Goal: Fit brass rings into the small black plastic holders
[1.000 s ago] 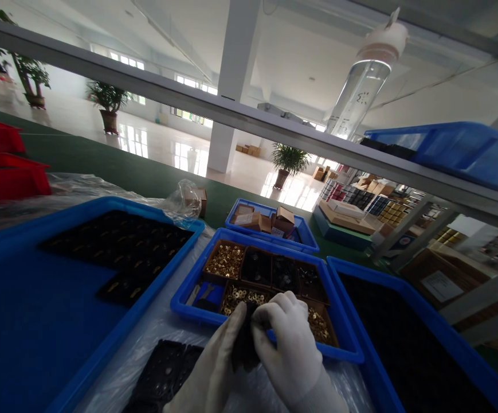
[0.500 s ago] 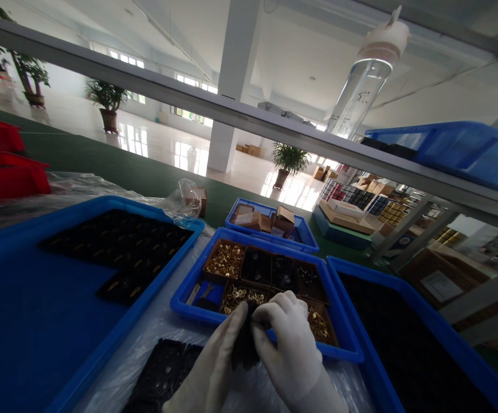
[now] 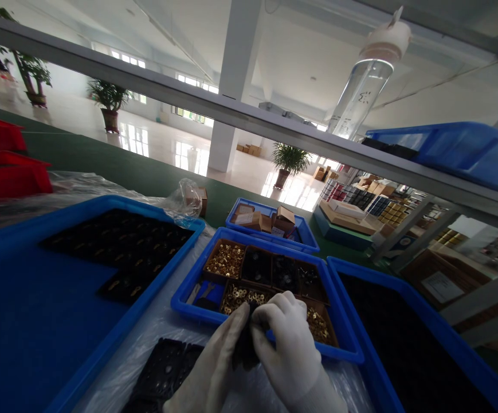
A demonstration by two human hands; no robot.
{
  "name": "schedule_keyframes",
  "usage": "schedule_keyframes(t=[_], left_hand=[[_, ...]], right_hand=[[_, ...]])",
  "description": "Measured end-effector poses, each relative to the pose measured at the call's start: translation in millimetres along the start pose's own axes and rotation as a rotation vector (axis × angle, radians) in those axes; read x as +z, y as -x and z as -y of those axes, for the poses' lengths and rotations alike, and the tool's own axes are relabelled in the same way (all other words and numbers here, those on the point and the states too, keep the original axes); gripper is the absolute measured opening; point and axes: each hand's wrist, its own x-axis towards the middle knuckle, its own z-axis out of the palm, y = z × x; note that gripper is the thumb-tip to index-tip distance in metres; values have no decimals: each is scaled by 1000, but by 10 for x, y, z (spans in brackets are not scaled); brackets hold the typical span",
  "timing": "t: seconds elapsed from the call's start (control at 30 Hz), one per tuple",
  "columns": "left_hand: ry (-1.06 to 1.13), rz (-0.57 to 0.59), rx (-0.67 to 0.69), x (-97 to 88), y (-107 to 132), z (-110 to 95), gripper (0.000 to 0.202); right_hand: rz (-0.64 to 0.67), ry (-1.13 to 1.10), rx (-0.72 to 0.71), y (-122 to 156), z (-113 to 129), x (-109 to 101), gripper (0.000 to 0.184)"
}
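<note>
Both my hands wear white gloves and meet over the near edge of a blue parts tray (image 3: 180, 304). Between them is a small black part (image 3: 244, 347), mostly covered by the fingers. My left hand (image 3: 214, 358) holds it from the left side. My right hand (image 3: 289, 344) has thumb and forefinger pinched at its top; whether a smaller piece sits in that pinch is hidden. Just beyond the fingers, small brass pieces (image 3: 235, 295) fill one compartment. Black molded plates (image 3: 163, 370) lie on the plastic-covered table, left of my left hand.
A large blue tray (image 3: 81, 338) on the left carries rows of black parts (image 3: 120, 246) with brass inserts. On the right stands another blue tray (image 3: 377, 361) with dark contents. Behind is a blue bin (image 3: 309, 241) of small cartons. A shelf rail (image 3: 167, 97) crosses overhead, bearing a bottle (image 3: 360, 92).
</note>
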Motion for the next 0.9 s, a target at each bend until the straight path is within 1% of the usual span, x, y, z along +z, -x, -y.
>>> schedule_keyframes(t=[0.07,0.13,0.2,0.23,0.3,0.37,0.4,0.5,0.57,0.6,0.7,0.73,0.83,0.87,0.9], left_hand=[[10,29,24,1,10,2,64],[67,25,34,19,18,-7,63],[161,-4,-17,57,24,-30,63],[191,-31,-70,79,27,-47,63],[198,-106,-198,116,31,-86,61],[179,-158,-234,130,34,-120,61],[181,-165,-229,127,37,-129,62],[209,-157,-183,106,71,-101,67],[188,-122,-211,101,109,-34,68],[168,-98,-223,104,125,6,68],[123,-37,-260,117,126,93,65],[135,-30,-309,118,107,99,63],[241,-43,-590,123,22,53,52],[272,-71,-654,130,-2,31,52],[288,-112,-670,143,-18,15,52]], right_hand=[[11,1,12,13,12,0,21],[43,-8,36,18,18,-20,20],[104,-47,80,-7,-6,-63,18],[134,-56,126,-38,-37,-88,17],[173,-11,256,-145,-148,-131,18],[188,102,370,-304,-314,-135,20],[202,151,390,-395,-407,-116,20],[301,264,415,-665,-654,26,18],[385,338,441,-813,-756,165,9],[424,371,455,-872,-786,237,8],[509,428,492,-990,-824,420,21],[521,428,500,-1012,-829,462,22],[503,364,520,-1026,-846,512,20],[477,323,527,-1015,-849,504,18],[440,271,531,-995,-846,484,15]])
